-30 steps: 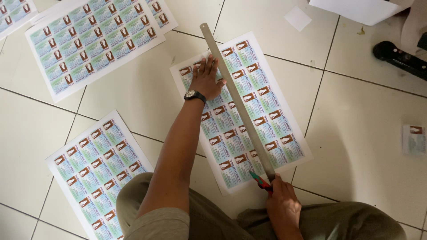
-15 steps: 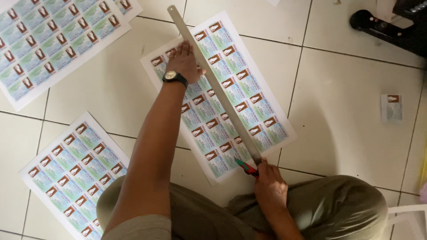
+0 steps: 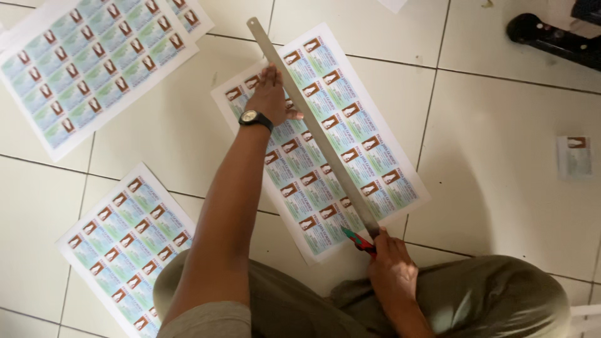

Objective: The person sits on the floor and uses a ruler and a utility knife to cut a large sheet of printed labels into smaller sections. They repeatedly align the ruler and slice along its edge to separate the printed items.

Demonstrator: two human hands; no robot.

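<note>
Gripped in right hand (image 3: pixel 393 266): red-handled cutter (image 3: pixel 358 241), tip at near end of long metal ruler (image 3: pixel 311 124), by near edge of printed card sheet (image 3: pixel 322 141). Left hand (image 3: pixel 272 95) spread flat, fingers pressing ruler's far part down onto sheet, holding nothing; black wristwatch (image 3: pixel 255 117) on that wrist. Ruler lay diagonally across sheet on white tiled floor (image 3: pixel 501 163). Two more card sheets, one (image 3: pixel 87 53) far left, another (image 3: pixel 122 241) beside left knee. Single cut card (image 3: pixel 574 157) well apart at right. Black object (image 3: pixel 551 39) at upper right.
</note>
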